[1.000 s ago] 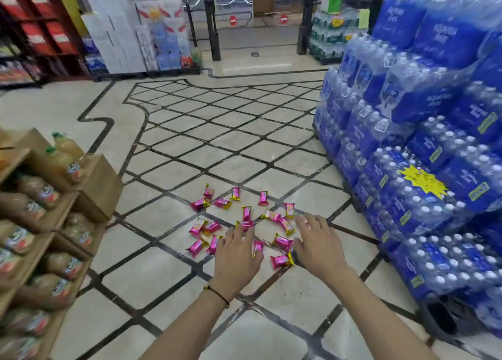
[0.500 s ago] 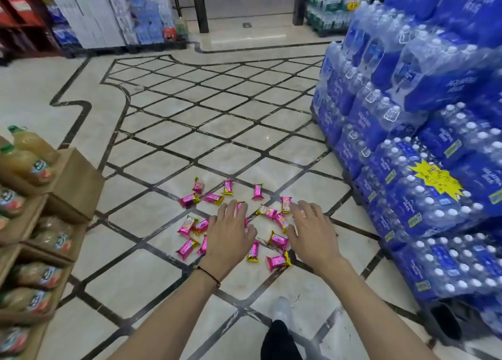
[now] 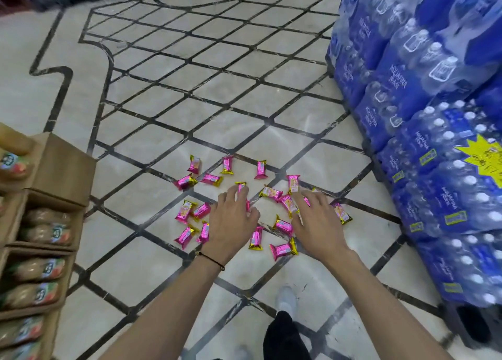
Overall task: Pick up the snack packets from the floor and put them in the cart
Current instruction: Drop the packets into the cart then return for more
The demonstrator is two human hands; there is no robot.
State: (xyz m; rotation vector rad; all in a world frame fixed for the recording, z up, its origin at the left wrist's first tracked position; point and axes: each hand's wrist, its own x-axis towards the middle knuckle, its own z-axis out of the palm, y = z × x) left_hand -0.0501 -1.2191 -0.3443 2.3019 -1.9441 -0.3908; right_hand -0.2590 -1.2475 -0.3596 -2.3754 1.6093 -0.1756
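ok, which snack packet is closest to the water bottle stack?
The packet just right of the right hand; every other packet lies further left.

A single view is given, taken from a wide-angle camera worn on the person's head. It is aimed forward and steeply down at the tiled floor [image 3: 217, 88], so that the wearer's own shoe [image 3: 286, 297] is caught near the bottom edge. Both forearms are seen entering from the bottom, and the left hand [image 3: 231, 224] and right hand [image 3: 316, 224] are held near the middle of the frame, over the snack packets [image 3: 282, 249], at arm's reach from the lens. The right edge is filled by stacked water bottle packs [image 3: 407, 88], the left edge by cardboard trays of drink bottles [image 3: 62, 169]. Straight floor lines are bent towards the borders.
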